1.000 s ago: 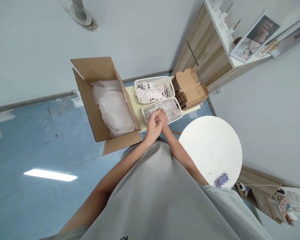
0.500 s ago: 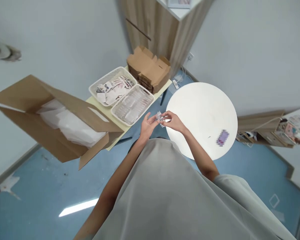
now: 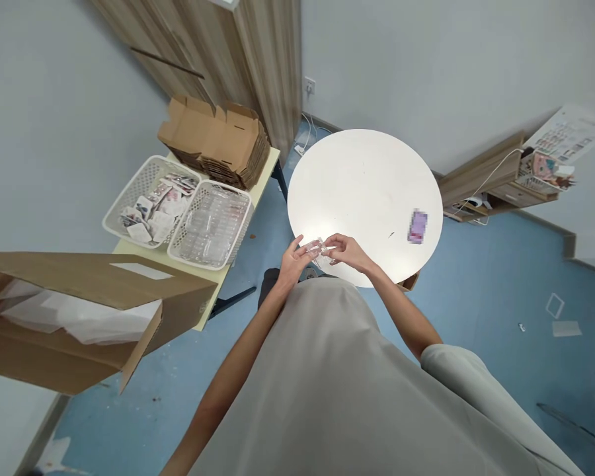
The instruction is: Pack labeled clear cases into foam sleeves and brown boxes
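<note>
Here's the clear plastic piece [image 3: 315,246], held over the near rim of the round white desk [image 3: 347,178], and both hands are on it: left hand [image 3: 291,266] at eight o'clock, fingers fanned beneath, right hand [image 3: 350,252] at three, its grip pinched on the edge. Whether the piece is open or closed, I can't tell; it looks mid-handling. Out toward nine, on the pale-yellow desk [image 3: 265,166], a white basket [image 3: 238,235] holds many more clear pieces [image 3: 213,221], so plenty seem left to handle. Beyond, a second basket [image 3: 139,185] of printed cards [image 3: 161,210]; at ten-thirty, stacked cardboard [image 3: 223,139], flat, not folded up; at eight, an open carton [image 3: 89,277] of whitish sheets [image 3: 89,320].
</note>
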`<state>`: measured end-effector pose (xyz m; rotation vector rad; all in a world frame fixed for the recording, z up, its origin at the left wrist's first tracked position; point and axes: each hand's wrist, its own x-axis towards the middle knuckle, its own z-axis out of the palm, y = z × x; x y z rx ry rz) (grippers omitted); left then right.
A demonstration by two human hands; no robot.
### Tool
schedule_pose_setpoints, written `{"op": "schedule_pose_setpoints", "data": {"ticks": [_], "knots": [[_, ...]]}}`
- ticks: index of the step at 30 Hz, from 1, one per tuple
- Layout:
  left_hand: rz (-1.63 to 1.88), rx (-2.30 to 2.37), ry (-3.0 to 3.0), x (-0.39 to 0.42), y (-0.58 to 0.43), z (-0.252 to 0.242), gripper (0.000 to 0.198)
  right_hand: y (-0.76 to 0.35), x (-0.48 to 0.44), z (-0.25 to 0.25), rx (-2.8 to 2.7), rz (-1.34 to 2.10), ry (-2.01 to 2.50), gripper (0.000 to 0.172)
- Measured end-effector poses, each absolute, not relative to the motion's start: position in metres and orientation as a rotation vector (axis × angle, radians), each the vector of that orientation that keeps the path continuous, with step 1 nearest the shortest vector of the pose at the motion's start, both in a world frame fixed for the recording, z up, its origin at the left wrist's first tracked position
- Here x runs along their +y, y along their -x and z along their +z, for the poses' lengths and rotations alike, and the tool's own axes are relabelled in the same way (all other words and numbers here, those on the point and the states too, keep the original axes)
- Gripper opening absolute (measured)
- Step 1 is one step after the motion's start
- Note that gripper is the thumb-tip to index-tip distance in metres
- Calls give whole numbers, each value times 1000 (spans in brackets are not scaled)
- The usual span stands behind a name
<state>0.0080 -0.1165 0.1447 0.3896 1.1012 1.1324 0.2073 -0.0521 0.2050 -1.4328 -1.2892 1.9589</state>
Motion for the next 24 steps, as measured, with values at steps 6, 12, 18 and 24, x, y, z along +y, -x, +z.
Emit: {"op": "schedule_pose_setpoints", "data": {"ticks": [6,12,18,24], "knots": [[1185,899,-307,-111,-10,169,92,-230,-26,225,-1207,1980,1385,37],[1207,817,-338,-103,-10,193,78,-220,10,238,-1211,1831,1393,62],[1242,833,-368,-100,-14,204,83,-207,22,233,-1200,1855,1339,63],[1265,917,-385,-99,-11,209,91,-207,10,216,-1112,1966,1397,64]]}}
